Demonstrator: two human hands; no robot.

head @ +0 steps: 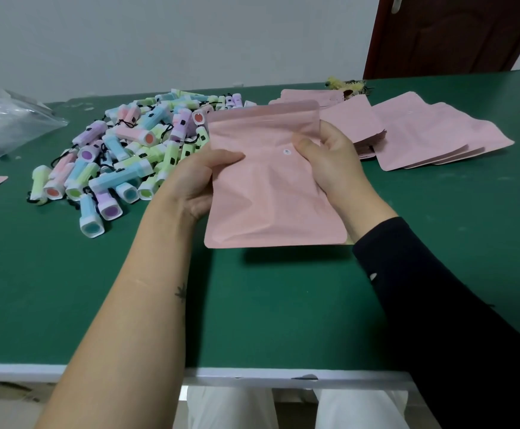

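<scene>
A: How is the pink pouch (271, 181) held?

B: It is gripped above the green table (283, 305), the left hand (197, 181) curled round its left edge, the right hand (330, 162) round its right edge.

A: What is seen nearby?

B: Pastel flashlights (122, 156) are heaped to its left; stacked pink pouches (422, 134) are spread to its right.
</scene>
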